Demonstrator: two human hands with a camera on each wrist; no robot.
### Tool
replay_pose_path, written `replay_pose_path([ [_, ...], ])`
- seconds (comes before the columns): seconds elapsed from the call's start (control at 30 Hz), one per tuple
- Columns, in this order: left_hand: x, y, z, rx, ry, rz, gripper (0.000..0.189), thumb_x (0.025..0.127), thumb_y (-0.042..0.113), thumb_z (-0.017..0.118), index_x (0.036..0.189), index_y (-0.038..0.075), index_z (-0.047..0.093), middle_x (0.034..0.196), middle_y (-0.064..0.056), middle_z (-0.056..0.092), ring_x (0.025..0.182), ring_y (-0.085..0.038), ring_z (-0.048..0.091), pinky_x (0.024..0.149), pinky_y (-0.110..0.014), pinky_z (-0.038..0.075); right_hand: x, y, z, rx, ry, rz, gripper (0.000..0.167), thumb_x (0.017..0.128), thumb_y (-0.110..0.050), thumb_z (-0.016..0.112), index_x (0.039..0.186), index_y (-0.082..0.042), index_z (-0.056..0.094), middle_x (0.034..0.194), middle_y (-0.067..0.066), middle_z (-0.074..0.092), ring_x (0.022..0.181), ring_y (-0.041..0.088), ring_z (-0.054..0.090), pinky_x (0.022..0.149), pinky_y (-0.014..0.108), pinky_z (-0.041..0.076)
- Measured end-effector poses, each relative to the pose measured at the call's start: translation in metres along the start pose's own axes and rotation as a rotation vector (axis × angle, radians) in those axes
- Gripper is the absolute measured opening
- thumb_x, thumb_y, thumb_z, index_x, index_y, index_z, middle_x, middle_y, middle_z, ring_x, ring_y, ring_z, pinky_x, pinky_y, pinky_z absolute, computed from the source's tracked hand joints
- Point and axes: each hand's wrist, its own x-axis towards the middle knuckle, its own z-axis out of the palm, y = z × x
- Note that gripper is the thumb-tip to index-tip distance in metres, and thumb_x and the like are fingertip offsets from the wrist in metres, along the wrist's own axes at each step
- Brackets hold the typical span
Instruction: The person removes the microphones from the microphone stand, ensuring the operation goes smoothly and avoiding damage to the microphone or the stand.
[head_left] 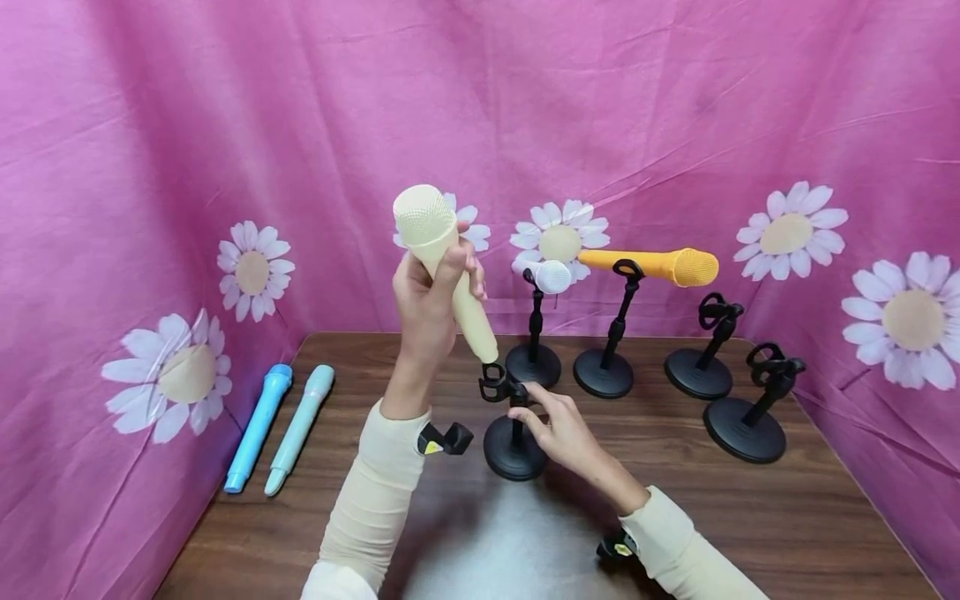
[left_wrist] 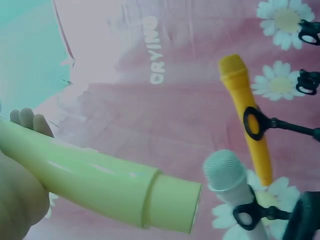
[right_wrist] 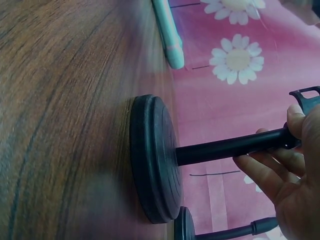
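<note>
A cream-yellow microphone (head_left: 474, 321) slants in my left hand (head_left: 423, 308), its mesh head up to the left and its tail end down to the right. The fingers and thumb wrap round its body. Just below that tail is the ring clip of a black desk microphone stand (head_left: 515, 461). My right hand (head_left: 564, 427) grips this stand by its upper stem, near the clip. In the right wrist view the stand's round base (right_wrist: 156, 160) sits on the wooden table, with thumb and fingers on either side of the stem (right_wrist: 220, 150).
Behind, a white microphone (head_left: 553, 277) and an orange microphone (head_left: 660, 265) sit in black stands. Two more stands (head_left: 697, 375) at the right have bare clips. A blue microphone (head_left: 258, 429) and a pale teal microphone (head_left: 300, 429) lie at the left. Pink flowered cloth (head_left: 480, 100) surrounds the table.
</note>
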Motion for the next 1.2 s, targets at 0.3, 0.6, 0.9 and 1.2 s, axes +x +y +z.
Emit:
replay_pose_path([
  [0.3,0.000,0.009,-0.004,0.098,-0.029,-0.024,0.062,0.094,0.048,0.081,0.121,-0.006,0.063,0.079,0.005,0.064,0.059,-0.009,0.058,0.054,-0.023,0.052,0.001,0.000,0.001,-0.012,0.004,-0.003,0.024,0.097,-0.019,0.078,0.121,-0.018,0.071,0.105,0.002,0.080,0.100,0.014,0.076,0.077,0.029,0.065],
  [0.6,0.003,0.017,-0.018,0.203,-0.031,-0.100,0.082,0.088,0.057,0.083,0.124,-0.014,0.061,0.080,0.005,0.063,0.059,-0.011,0.057,0.056,-0.024,0.052,-0.002,0.001,-0.001,0.068,-0.085,0.097,0.026,0.103,-0.024,0.071,0.128,-0.019,0.065,0.113,0.008,0.077,0.108,0.017,0.074,0.082,0.028,0.065],
  [0.9,-0.003,0.022,-0.038,0.291,-0.030,-0.167,0.064,0.084,0.059,0.086,0.116,0.006,0.069,0.077,0.004,0.065,0.060,-0.012,0.060,0.057,-0.026,0.054,-0.010,0.010,0.004,0.108,-0.157,0.109,0.027,0.095,-0.011,0.081,0.118,-0.012,0.067,0.112,0.012,0.077,0.105,0.023,0.076,0.085,0.032,0.065],
  [1.2,-0.007,0.019,-0.052,0.275,-0.117,-0.162,0.060,0.091,0.053,0.082,0.120,0.004,0.064,0.074,0.002,0.067,0.056,-0.015,0.060,0.052,-0.029,0.054,-0.013,0.014,0.002,0.084,-0.091,0.081,0.020,0.095,-0.006,0.079,0.110,-0.016,0.072,0.112,0.009,0.079,0.100,0.015,0.076,0.083,0.038,0.065],
])
